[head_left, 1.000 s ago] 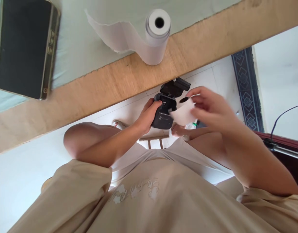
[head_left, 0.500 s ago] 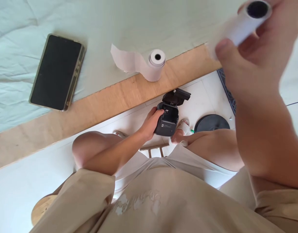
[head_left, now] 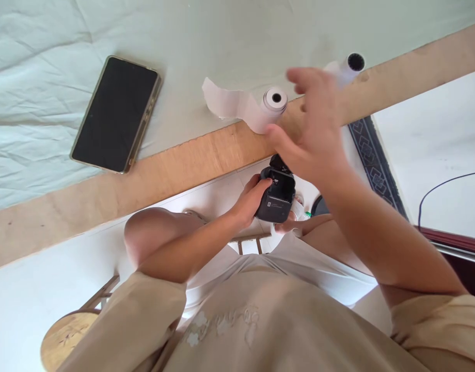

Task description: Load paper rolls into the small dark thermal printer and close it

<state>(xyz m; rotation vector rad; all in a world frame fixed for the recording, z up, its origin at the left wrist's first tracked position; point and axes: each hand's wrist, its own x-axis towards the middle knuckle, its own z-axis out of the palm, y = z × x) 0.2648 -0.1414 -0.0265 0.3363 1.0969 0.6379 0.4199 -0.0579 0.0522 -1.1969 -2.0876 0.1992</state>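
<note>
My left hand (head_left: 250,200) is closed around a small black printer (head_left: 275,204), held below the table edge with its lid up and its paper bay bare. Over the table edge, my right hand (head_left: 313,124) is open, fingers apart and slightly blurred, holding nothing. Right beside its thumb stands a paper roll (head_left: 275,103) with a loose white strip trailing left across the cloth. Behind the right hand, a second roll with a dark, wide core (head_left: 351,70) rests on the table near the wooden edge, partly hidden by the fingers.
A phone in a clear case (head_left: 116,113) lies on the pale green cloth (head_left: 175,41) at left. Bare wood (head_left: 199,160) runs along the table's front. A round wooden stool (head_left: 69,336) stands lower left, and a dark patterned strip (head_left: 373,160) lies at right.
My right hand has let go of the dark-cored roll, leaving it on the table, and has moved left toward the other paper roll. The left hand still holds the printer.
</note>
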